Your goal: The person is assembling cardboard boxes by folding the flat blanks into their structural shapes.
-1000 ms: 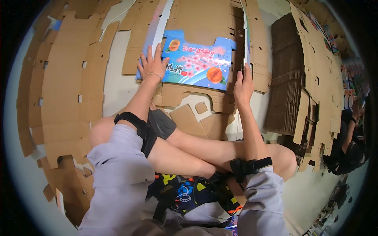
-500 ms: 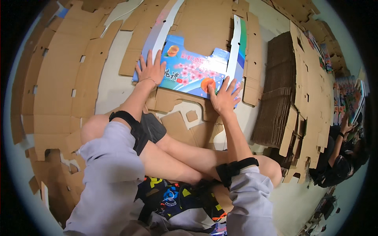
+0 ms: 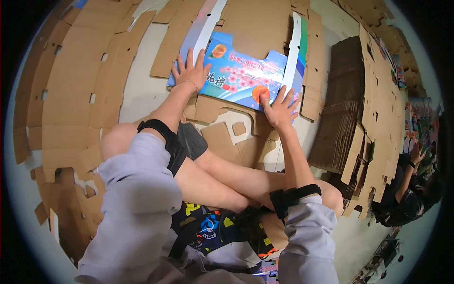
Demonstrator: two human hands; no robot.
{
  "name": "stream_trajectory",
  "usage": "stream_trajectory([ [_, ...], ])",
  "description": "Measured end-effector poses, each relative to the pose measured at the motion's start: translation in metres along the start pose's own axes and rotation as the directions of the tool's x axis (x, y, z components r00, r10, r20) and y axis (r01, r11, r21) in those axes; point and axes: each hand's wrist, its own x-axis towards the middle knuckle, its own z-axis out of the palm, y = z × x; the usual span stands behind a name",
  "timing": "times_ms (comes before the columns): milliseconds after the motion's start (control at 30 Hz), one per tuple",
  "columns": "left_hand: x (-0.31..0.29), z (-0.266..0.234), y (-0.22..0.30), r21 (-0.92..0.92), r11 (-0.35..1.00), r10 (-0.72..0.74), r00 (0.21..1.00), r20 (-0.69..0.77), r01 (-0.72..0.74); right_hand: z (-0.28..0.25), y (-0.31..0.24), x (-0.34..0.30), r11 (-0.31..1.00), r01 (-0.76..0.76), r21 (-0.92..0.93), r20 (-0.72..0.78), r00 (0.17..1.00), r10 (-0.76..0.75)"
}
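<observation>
A blue printed cardboard sheet (image 3: 243,72) with pink blossoms and orange peaches lies in front of my crossed legs. Its near panel faces up, and long side strips with white edges run away from me. My left hand (image 3: 191,74) lies flat on its left part, fingers spread. At the near right corner my right hand (image 3: 281,111) rests with fingers apart, the thumb touching a printed peach. Neither hand is wrapped round anything. A plain brown cardboard sheet (image 3: 257,21) shows between the side strips.
Brown cardboard sheets (image 3: 71,90) cover the left side. On the right stands a tall stack of flat cardboard (image 3: 338,104). Beyond it sits another person (image 3: 409,199) beside stacked printed sheets (image 3: 420,113). Cardboard scraps (image 3: 239,128) lie near my legs.
The view has shifted slightly, so the scene sits a little further right. Both my hands stay spread on the printed sheet. At far right, the panel near the other person's hand has moved.
</observation>
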Motion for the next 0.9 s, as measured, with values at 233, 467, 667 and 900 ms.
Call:
stream_trajectory([
  [233, -0.004, -0.011, 0.005, -0.062, 0.998, -0.008, 0.997, 0.075, 0.013, -0.006, 0.004, -0.002, 1.000, -0.012, 0.022, 0.056, 0.998, 0.011],
  [467, -0.011, -0.013, 0.012, -0.019, 0.999, -0.047, 0.994, 0.095, 0.049, 0.000, 0.005, -0.006, 1.000, -0.019, -0.025, 0.036, 0.999, 0.020],
  [667, -0.005, -0.012, -0.001, -0.095, 0.994, -0.042, 0.981, 0.188, 0.061, 0.000, 0.005, -0.008, 0.999, -0.025, 0.047, 0.076, 0.997, 0.021],
  [900, -0.001, -0.017, 0.008, -0.086, 0.995, -0.032, 0.986, 0.162, 0.047, -0.002, 0.010, -0.007, 0.998, 0.017, 0.060, -0.025, 1.000, -0.015],
])
